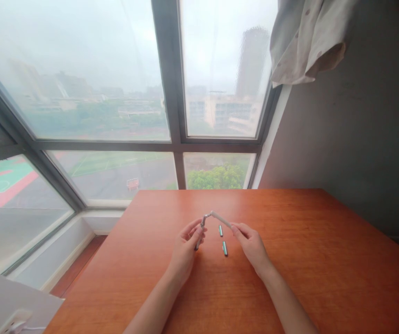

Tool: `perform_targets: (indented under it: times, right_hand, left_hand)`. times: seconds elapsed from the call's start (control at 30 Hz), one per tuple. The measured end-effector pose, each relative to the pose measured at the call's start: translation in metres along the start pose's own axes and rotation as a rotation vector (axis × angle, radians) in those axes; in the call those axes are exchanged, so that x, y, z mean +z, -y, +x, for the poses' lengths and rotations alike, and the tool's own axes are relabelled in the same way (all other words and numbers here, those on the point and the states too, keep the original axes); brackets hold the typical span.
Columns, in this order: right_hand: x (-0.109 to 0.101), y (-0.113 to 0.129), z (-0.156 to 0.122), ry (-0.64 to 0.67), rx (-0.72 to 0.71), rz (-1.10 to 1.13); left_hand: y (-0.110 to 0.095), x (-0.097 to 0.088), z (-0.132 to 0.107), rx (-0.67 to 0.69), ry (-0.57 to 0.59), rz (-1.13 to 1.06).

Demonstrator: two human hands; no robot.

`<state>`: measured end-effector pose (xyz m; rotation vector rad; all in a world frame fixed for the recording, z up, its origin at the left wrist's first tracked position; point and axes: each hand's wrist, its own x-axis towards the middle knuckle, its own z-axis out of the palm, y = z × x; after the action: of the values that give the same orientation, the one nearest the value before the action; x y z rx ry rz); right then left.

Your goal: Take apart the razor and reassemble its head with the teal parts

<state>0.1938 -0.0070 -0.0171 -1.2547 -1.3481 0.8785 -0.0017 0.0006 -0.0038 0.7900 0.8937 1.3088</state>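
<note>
My left hand [189, 239] pinches a razor handle [202, 221], dark at its lower end and silvery at its bent neck. In my right hand [251, 241] is the end of a slim pale grey stick [222, 219]; its kind is too small to make out. The stick's far tip meets or nearly meets the top of the razor handle, above the table. Between my hands, two small green-and-dark razor cartridges lie on the tabletop, a farther cartridge [221, 231] and a nearer cartridge [224, 248]. My fingers partly hide both held things.
The brown wooden table [311, 260] reaches to the large windows [220, 171]. A grey wall [342, 139] stands on the right, with a pale curtain [307, 51] hanging above. A socket with a white plug [16, 322] is at the lower left.
</note>
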Motion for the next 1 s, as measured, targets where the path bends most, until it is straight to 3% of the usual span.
perform_targets:
  times: [0.27, 0.5, 1.0]
  right_hand:
    - [-0.0023, -0.0064, 0.0023, -0.025, 0.007, -0.002]
    - [0.001, -0.0004, 0.0006, 0.039, 0.003, 0.026]
    - [0.0004, 0.0024, 0.0006, -0.007, 0.014, 0.025]
  left_hand:
    - [0.0013, -0.0022, 0.0, 0.013, 0.015, 0.001]
    - [-0.0006, 0.0016, 0.0, -0.006, -0.012, 0.0]
    - [-0.0008, 0.0006, -0.0003, -0.016, -0.006, -0.007]
